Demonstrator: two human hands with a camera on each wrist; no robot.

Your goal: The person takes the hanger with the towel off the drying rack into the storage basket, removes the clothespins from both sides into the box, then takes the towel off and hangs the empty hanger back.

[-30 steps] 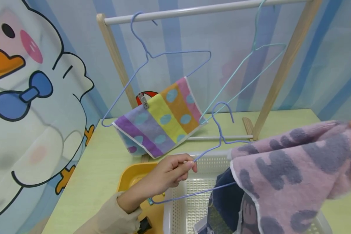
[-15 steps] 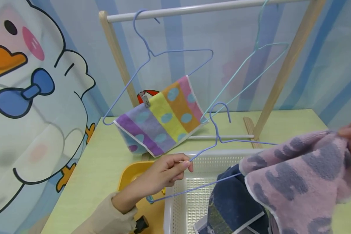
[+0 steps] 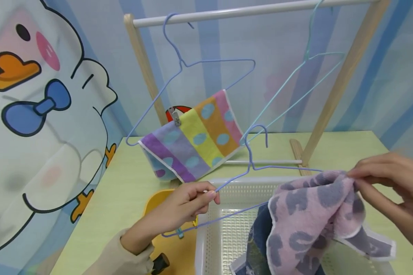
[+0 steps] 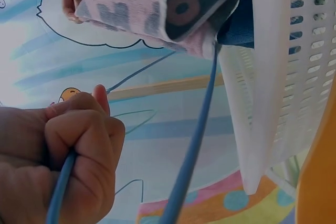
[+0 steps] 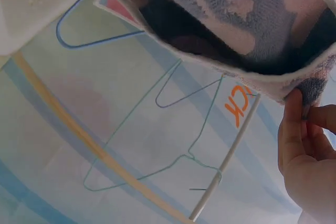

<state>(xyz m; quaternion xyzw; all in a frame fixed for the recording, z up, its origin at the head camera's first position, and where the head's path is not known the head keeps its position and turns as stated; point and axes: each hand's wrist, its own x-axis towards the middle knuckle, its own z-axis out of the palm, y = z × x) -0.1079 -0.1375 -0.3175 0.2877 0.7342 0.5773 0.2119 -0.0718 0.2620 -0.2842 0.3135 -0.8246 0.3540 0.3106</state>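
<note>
Toward four o'clock in the head view, a fuzzy pink towel, grey-blotched, white-edged and folded, covers part of a thin blue hanger above a white basket. Both hands pinch: left hand the hanger, eight o'clock of its neck; right hand the towel's two-o'clock corner.
</note>
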